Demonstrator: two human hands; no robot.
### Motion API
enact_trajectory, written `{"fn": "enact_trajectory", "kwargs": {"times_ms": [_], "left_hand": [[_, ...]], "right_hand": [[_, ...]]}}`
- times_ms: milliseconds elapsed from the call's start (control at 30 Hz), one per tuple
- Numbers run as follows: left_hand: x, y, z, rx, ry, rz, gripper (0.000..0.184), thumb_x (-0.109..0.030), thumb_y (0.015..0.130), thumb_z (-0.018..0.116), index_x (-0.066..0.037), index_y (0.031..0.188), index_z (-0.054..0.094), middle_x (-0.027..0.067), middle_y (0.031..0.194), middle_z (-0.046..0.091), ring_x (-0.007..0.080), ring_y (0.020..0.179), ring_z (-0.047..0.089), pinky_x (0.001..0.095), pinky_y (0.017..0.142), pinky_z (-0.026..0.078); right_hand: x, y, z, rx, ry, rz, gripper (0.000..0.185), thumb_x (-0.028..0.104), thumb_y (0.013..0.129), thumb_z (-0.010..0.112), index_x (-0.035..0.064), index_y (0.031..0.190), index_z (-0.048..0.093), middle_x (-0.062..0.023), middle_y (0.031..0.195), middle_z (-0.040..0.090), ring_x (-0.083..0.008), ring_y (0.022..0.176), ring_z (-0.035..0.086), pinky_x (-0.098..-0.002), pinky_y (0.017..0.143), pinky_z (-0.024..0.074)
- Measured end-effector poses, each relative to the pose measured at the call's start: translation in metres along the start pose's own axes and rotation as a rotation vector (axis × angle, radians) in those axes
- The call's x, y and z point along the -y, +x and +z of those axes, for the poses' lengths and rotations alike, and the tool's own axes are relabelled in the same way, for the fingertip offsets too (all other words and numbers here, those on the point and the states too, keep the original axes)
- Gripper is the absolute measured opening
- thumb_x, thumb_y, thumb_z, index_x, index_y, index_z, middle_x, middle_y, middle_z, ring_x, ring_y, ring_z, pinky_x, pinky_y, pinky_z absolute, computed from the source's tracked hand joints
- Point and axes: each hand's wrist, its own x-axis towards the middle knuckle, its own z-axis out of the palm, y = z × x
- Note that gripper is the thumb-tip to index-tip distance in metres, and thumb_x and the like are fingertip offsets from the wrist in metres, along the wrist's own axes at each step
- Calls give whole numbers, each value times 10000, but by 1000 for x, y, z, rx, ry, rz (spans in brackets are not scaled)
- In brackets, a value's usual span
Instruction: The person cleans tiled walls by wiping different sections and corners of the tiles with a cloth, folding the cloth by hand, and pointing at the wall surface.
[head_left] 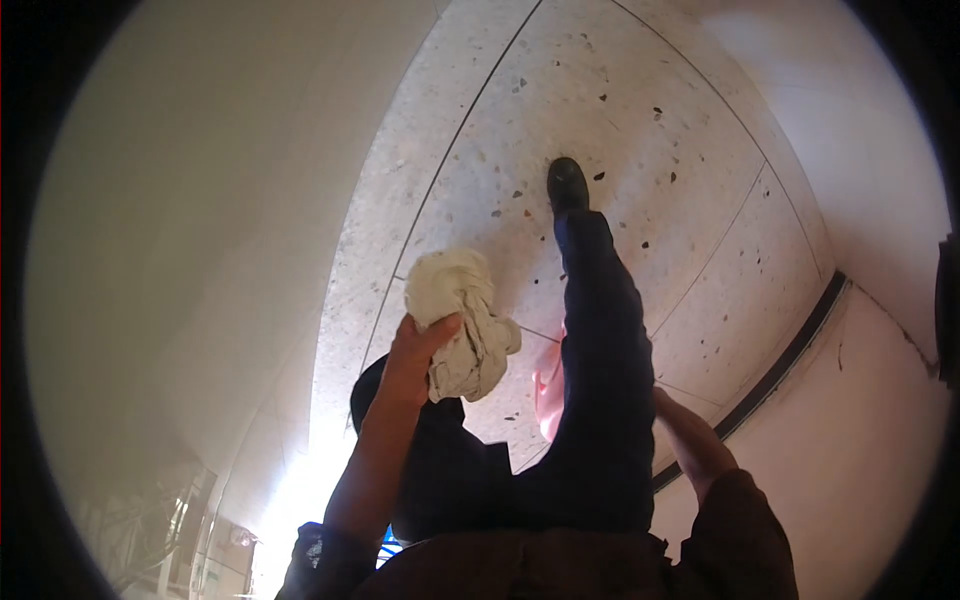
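My left hand [422, 345] is closed around a bunched, off-white cloth [462, 320], with the thumb pressed on its near side. The cloth hangs in folds in front of my left leg, above the speckled floor. My right hand [663, 403] is mostly hidden behind my right leg [605, 330], so its fingers do not show. Between my legs, partly covered by the right one, appears something pink [547, 400]. Its kind cannot be made out, nor whether my right hand touches it.
A speckled stone floor [480, 170] with dark joints runs ahead, with my black shoe [567, 183] on it. A smooth pale wall [200, 230] rises on the left. On the right, a dark strip [790, 370] edges the base of another pale surface [860, 420]. Bright light glares at lower left.
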Motion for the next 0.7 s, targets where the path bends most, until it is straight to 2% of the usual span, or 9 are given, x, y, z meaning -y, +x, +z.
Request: {"fn": "enact_trajectory", "kwargs": {"times_ms": [200, 233, 267, 367, 433, 533, 567, 600, 700], "left_hand": [[-16, 60, 10, -97, -182, 80, 550, -94, 917, 699, 41, 1400, 474, 177, 1265, 640, 291, 1136, 669, 421, 973, 567], [-21, 67, 11, -50, -144, 133, 611, -146, 937, 665, 70, 1447, 409, 223, 1319, 602, 340, 1188, 641, 468, 1037, 532], [-27, 66, 14, -66, -159, 155, 611, -146, 937, 665, 70, 1447, 409, 223, 1319, 602, 340, 1188, 641, 468, 1037, 532], [-50, 60, 21, -84, -105, 288, 712, -221, 899, 722, 79, 1455, 396, 236, 1333, 589, 356, 1198, 631, 478, 1039, 527], [-55, 51, 21, -121, -61, 352, 854, -280, 817, 808, 88, 1460, 384, 244, 1344, 576, 369, 1215, 615, 481, 1046, 519], [-50, 45, 7, -106, -99, 547, 947, -285, 742, 867, 92, 1462, 380, 229, 1348, 580, 361, 1225, 607, 471, 1042, 518], [-45, 39, 6, -137, -263, 559, 866, -64, 714, 890, 37, 1449, 443, 174, 1292, 643, 295, 1181, 645, 409, 1028, 520], [-42, 36, 4, -147, -284, 609, 866, -64, 714, 890, 37, 1449, 443, 174, 1292, 643, 295, 1181, 645, 409, 1028, 520], [-29, 17, 7, -138, -262, 528, 753, -58, 763, 875, 11, 1412, 499, 121, 1254, 669, 222, 1164, 646, 367, 996, 527]], "right_hand": [[-30, 50, -48, 54, -8, 15, 813, 314, 748, 829, 76, 1424, 446, -186, 1127, 635, -380, 1052, 636, -487, 885, 540], [-34, 55, -52, 64, -14, 14, 800, 315, 753, 825, 76, 1420, 451, -183, 1128, 637, -376, 1054, 636, -485, 885, 540], [-38, 60, -54, 73, -22, 10, 788, 315, 759, 820, 76, 1415, 457, -181, 1128, 638, -373, 1055, 636, -482, 886, 540], [-52, 76, -56, 88, -48, 0, 750, 316, 774, 808, 76, 1401, 474, -174, 1128, 643, -363, 1058, 636, -474, 887, 539], [-63, 88, -56, 88, -58, -6, 725, 316, 785, 799, 75, 1392, 485, -169, 1129, 646, -356, 1061, 636, -469, 888, 539], [-79, 108, -60, 73, -63, -16, 688, 317, 801, 787, 75, 1379, 502, -162, 1129, 651, -345, 1064, 636, -461, 889, 539], [-84, 117, -64, 68, -68, -20, 676, 317, 806, 782, 75, 1374, 508, -160, 1129, 653, -342, 1066, 636, -458, 889, 539], [-90, 127, -68, 62, -80, -28, 664, 317, 811, 778, 75, 1369, 513, -158, 1129, 654, -339, 1067, 636, -455, 890, 539], [-99, 154, -87, 52, -134, -57, 628, 318, 827, 765, 75, 1356, 530, -151, 1130, 659, -328, 1070, 636, -447, 891, 538]]}}
